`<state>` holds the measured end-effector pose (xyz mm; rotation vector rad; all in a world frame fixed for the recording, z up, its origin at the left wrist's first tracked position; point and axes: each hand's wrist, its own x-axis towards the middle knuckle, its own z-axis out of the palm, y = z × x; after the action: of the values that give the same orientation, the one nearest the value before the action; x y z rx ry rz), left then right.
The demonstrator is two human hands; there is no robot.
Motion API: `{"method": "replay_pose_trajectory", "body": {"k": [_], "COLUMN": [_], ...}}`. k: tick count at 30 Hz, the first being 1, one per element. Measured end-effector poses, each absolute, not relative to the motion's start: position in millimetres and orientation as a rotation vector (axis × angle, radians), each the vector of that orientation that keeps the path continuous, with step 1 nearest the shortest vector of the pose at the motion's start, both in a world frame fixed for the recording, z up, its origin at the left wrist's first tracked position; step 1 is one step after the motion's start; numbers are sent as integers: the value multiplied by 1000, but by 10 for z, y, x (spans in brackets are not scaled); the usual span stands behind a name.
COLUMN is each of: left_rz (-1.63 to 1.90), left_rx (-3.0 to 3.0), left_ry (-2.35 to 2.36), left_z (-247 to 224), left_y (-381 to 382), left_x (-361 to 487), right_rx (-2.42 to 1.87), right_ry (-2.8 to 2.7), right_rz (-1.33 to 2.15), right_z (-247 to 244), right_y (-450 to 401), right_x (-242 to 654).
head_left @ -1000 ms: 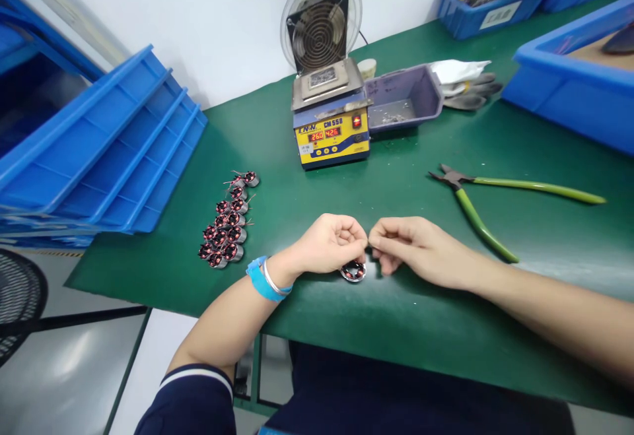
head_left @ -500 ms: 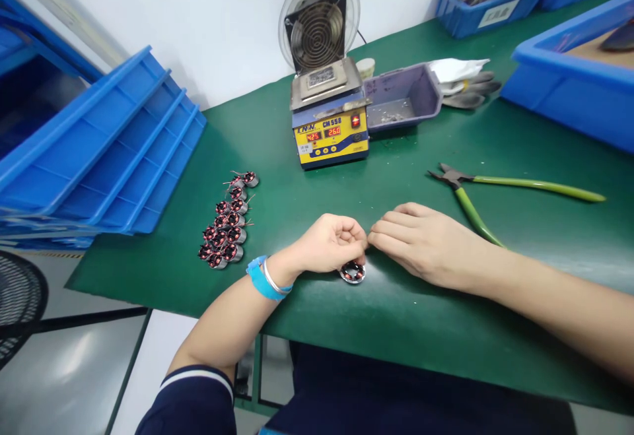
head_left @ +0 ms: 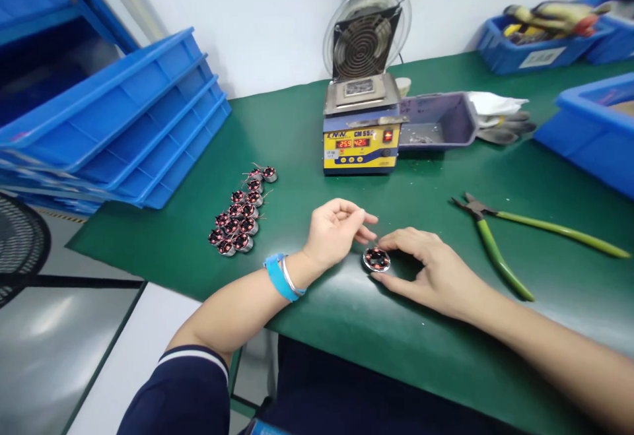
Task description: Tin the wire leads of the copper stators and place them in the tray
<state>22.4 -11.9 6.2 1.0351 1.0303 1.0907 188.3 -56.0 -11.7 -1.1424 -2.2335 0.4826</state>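
A small round motor stator [head_left: 377,259] with copper windings and a silver rim lies on the green bench in front of me. My right hand [head_left: 428,267] grips it from the right, thumb at its near edge and fingertips at its far edge. Just left of and above it hovers my left hand [head_left: 337,230], its fingers loosely bent and apart, with nothing visible in them. Several similar wound stators [head_left: 238,214] stand grouped on the bench to the left, thin wire ends sticking out. Green-handled cutting pliers [head_left: 480,209] lie with spread handles to the right.
A yellow and blue solder pot [head_left: 360,148] with lit displays stands at the back, a fan [head_left: 365,42] behind it. Beside it are a purple tray [head_left: 465,118] and gloves [head_left: 505,128]. Blue bins [head_left: 119,125] lean at left; another blue bin [head_left: 589,118] sits at right.
My right hand has opened from its flat pose and closed around the stator. My left hand has lifted off it, fingers spreading. The view has shifted left.
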Motion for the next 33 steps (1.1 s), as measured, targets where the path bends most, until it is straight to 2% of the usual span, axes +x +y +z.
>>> {"method": "replay_pose_trajectory", "body": {"k": [4, 8, 13, 15, 19, 24, 28, 33], "left_rz": [1342, 1304, 1294, 1269, 1043, 660, 538, 524], "left_rx": [938, 999, 1358, 1616, 2125, 2231, 2139, 2062], "left_ry": [1120, 1182, 1239, 1312, 1644, 2165, 2398, 2449], "left_z": [100, 39, -84, -93, -4, 119, 95, 42], "left_y": [59, 185, 264, 312, 412, 488, 547, 602], "left_x": [93, 14, -30, -77, -224, -422, -537, -582], "right_rx": [-1130, -1150, -1240, -1303, -1536, -1769, -1865, -1934], "right_ry": [-2233, -2178, -1846, -1718, -1670, -1536, -1521, -1532], "right_rz": [447, 494, 992, 1071, 734, 437, 309, 237], "right_z": [-132, -123, 133, 362, 946, 1468, 1541, 1413], "right_y": [-531, -567, -441, -228, 457, 1383, 1899, 2262], "right_x": [1894, 1847, 1887, 1940, 1956, 1726, 1539, 1440]}}
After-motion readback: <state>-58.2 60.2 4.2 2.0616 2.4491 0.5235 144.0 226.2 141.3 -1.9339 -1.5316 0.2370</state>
